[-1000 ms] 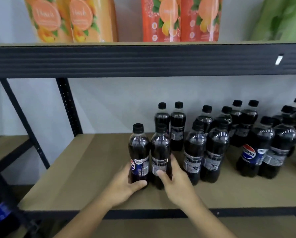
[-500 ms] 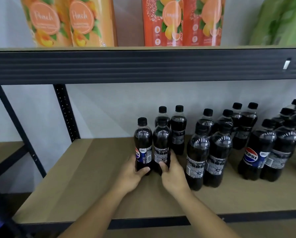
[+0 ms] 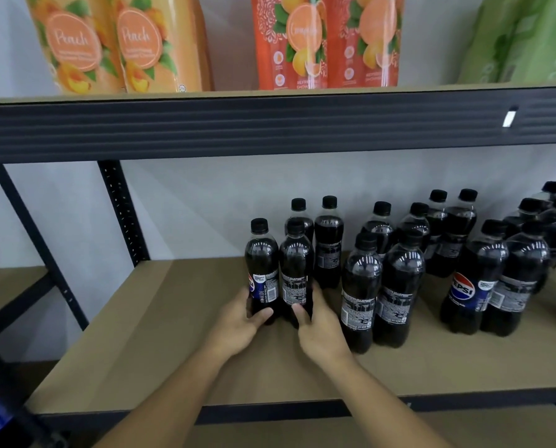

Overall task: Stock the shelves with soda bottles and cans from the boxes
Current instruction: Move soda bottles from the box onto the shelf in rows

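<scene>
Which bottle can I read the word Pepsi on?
The fifth front bottle from the left: its blue label faces forward. Others show small print; the one in the left hand shows only a logo edge.

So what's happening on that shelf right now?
A person is stocking cola bottles on the brown shelf. The left hand holds the leftmost bottle low on its body, and the right hand holds the bottle beside it the same way. Both bottles stand upright, side by side, at the left end of the stocked bottles. Peach packs sit on the shelf above.
</scene>
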The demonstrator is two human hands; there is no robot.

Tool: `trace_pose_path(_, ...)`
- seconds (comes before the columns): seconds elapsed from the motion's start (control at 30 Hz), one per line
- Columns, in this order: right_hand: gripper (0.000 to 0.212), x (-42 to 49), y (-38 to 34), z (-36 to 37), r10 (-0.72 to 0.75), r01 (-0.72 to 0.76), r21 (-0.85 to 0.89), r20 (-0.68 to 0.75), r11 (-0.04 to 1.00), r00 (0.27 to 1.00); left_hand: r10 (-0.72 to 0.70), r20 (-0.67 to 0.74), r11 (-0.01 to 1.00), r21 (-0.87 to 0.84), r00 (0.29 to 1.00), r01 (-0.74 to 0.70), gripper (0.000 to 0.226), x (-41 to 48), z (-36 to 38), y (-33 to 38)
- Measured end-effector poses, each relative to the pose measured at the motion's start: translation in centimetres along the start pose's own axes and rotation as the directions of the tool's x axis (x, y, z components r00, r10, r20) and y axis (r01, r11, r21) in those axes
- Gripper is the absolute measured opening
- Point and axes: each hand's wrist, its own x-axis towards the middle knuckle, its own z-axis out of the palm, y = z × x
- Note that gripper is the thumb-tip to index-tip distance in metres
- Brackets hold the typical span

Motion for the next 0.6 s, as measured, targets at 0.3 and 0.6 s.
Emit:
trace_pose_path(0.3, 0.070, -0.5, 0.3, -0.5, 0.035, -0.033, -0.022, 0.120, 0.999, 0.992, -0.006, -0.018, 0.998, 0.057, 1.000, 0.007, 0.039, -1.2, 0.0, 0.8)
trace_pose_path(0.6, 0.087, -2.5, 1.2, -2.5, 0.017, 0.000, -0.049, 0.358, 0.999, 0.934, -0.085, -0.047, 0.969, 0.228, 0.995, 0.094, 0.070, -5.5, 1.3, 2.7)
